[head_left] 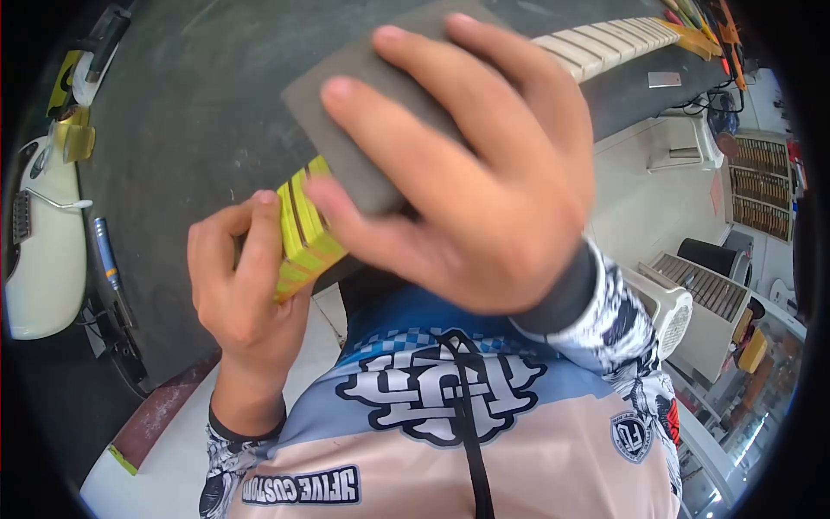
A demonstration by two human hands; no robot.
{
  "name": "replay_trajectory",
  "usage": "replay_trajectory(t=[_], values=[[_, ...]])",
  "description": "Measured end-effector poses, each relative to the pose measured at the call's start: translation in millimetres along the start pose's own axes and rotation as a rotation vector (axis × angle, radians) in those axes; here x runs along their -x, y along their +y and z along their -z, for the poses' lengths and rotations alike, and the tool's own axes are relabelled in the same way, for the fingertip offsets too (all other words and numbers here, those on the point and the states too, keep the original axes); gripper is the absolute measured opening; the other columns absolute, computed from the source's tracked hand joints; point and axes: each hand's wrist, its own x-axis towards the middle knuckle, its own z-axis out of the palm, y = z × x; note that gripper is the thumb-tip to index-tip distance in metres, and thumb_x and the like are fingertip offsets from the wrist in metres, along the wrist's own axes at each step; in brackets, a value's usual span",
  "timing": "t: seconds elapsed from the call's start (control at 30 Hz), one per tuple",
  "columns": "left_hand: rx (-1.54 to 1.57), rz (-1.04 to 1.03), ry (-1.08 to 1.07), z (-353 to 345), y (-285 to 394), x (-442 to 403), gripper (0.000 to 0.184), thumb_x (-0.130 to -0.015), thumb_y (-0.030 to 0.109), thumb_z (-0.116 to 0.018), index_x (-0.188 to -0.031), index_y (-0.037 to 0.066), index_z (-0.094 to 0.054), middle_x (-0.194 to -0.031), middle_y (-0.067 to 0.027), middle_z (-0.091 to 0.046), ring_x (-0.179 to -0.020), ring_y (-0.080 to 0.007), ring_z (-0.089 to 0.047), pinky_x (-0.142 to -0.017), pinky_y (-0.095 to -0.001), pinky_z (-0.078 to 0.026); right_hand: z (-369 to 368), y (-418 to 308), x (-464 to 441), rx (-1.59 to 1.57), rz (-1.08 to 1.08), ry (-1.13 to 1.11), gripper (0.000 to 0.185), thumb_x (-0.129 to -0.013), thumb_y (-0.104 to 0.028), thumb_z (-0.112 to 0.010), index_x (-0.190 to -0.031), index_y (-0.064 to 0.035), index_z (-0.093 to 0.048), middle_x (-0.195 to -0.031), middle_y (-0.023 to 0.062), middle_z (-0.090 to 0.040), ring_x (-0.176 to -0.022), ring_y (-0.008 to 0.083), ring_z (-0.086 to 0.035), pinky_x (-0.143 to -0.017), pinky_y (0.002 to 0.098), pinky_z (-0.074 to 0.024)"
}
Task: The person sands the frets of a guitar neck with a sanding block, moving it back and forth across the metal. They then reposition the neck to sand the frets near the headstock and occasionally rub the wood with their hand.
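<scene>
Fingers [406, 143] of the right hand [493, 208] gripped a flat, dark-grey, rectangular block [356, 169], splayed over its top. The left hand [238, 277] was curled round one end of a bright-yellow, dark-striped bar [303, 216], which sat between the hands; whether block and bar touched, I couldn't tell.

Right fingers [406, 145] hold gray pad [406, 93]
</scene>
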Motion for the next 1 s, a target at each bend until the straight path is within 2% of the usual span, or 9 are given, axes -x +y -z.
replay_trajectory(t=[0.03,0.13,0.2,0.33,0.5,0.63,0.7,0.8,1.0], values=[[0.019,0.001,0.015,-2.0,-1.8,1.1,0.059,-0.064,0.008,-0.089,-0.118,-0.005,-0.069,-0.097,-0.0180,-0.067,-0.082,-0.0316,-0.062,-0.071,-0.0380,-0.050,13.6,-3.2,10.6,0.017,0.006,-0.033,0.049,-0.076,-0.043,-0.077,-0.116,-0.0147,-0.075,-0.118,0.0166,-0.072,-0.108,0.0386,-0.065,-0.096,0.0486,-0.0530],[0.069,0.085,-0.029,2.3,-0.1,-0.1,0.058,-0.063,-0.006,-0.086,-0.119,-0.003,-0.069,-0.100,-0.0184,-0.066,-0.087,-0.0312,-0.066,-0.077,-0.0356,-0.054,56.5,-20.7,51.6,0.096,0.006,-0.145,0.052,-0.088,-0.060,-0.062,-0.117,-0.0184,-0.072,-0.118,0.0173,-0.071,-0.113,0.0429,-0.063,-0.094,0.0532,-0.0515],[0.056,0.082,-0.032,3.0,0.3,0.4,0.059,-0.063,-0.006,-0.087,-0.119,-0.003,-0.069,-0.100,-0.0182,-0.066,-0.087,-0.0307,-0.066,-0.077,-0.0352,-0.054,65.1,-27.5,66.3,0.143,0.010,-0.113,0.058,-0.095,-0.071,-0.052,-0.118,-0.0208,-0.070,-0.119,0.0178,-0.070,-0.116,0.0457,-0.062,-0.093,0.0562,-0.0505],[0.051,0.067,-0.040,2.9,-1.0,0.6,0.059,-0.062,-0.005,-0.088,-0.118,-0.003,-0.070,-0.099,-0.0179,-0.066,-0.087,-0.0303,-0.066,-0.077,-0.0348,-0.054,60.1,-21.3,70.4,0.196,0.107,0.041,0.060,-0.099,-0.075,-0.039,-0.124,-0.0261,-0.064,-0.122,0.0167,-0.067,-0.115,0.0484,-0.062,-0.096,0.0560,-0.0494],[0.053,0.058,-0.031,2.2,-0.2,0.3,0.060,-0.063,-0.005,-0.087,-0.120,-0.004,-0.069,-0.099,-0.0184,-0.066,-0.086,-0.0300,-0.065,-0.076,-0.0348,-0.053,48.3,-22.4,58.5,0.149,0.009,0.003,0.058,-0.099,-0.072,-0.042,-0.124,-0.0250,-0.065,-0.119,0.0185,-0.068,-0.113,0.0469,-0.063,-0.097,0.0553,-0.0515],[0.047,0.035,-0.019,0.8,-0.1,-1.0,0.061,-0.064,0.007,-0.089,-0.119,-0.007,-0.069,-0.096,-0.0183,-0.066,-0.082,-0.0311,-0.062,-0.072,-0.0379,-0.050,34.9,-14.1,31.5,0.047,-0.027,-0.084,0.051,-0.093,-0.060,-0.064,-0.119,-0.0171,-0.071,-0.114,0.0183,-0.072,-0.109,0.0404,-0.066,-0.095,0.0529,-0.0542],[0.037,0.036,-0.022,0.5,-0.6,-0.6,0.060,-0.064,0.007,-0.088,-0.119,-0.007,-0.069,-0.096,-0.0186,-0.067,-0.082,-0.0315,-0.062,-0.072,-0.0384,-0.051,13.1,-6.1,12.1,0.015,-0.022,-0.031,0.047,-0.084,-0.049,-0.076,-0.115,-0.0145,-0.075,-0.114,0.0173,-0.073,-0.106,0.0381,-0.067,-0.095,0.0498,-0.0545],[0.033,0.040,-0.024,1.0,0.5,0.8,0.059,-0.064,0.007,-0.088,-0.118,-0.008,-0.069,-0.095,-0.0190,-0.066,-0.081,-0.0320,-0.061,-0.073,-0.0395,-0.051,-12.0,5.6,-1.0,0.009,0.018,0.056,0.049,-0.073,-0.039,-0.084,-0.114,-0.0117,-0.077,-0.115,0.0173,-0.073,-0.103,0.0359,-0.066,-0.095,0.0444,-0.0547],[0.047,0.046,-0.025,1.0,-1.8,-2.5,0.059,-0.064,0.008,-0.088,-0.118,-0.007,-0.069,-0.095,-0.0187,-0.066,-0.080,-0.0326,-0.061,-0.073,-0.0403,-0.052,25.1,-10.3,32.6,0.087,0.021,-0.011,0.046,-0.096,-0.055,-0.063,-0.110,-0.0128,-0.076,-0.109,0.0169,-0.075,-0.108,0.0339,-0.070,-0.098,0.0481,-0.0554]])
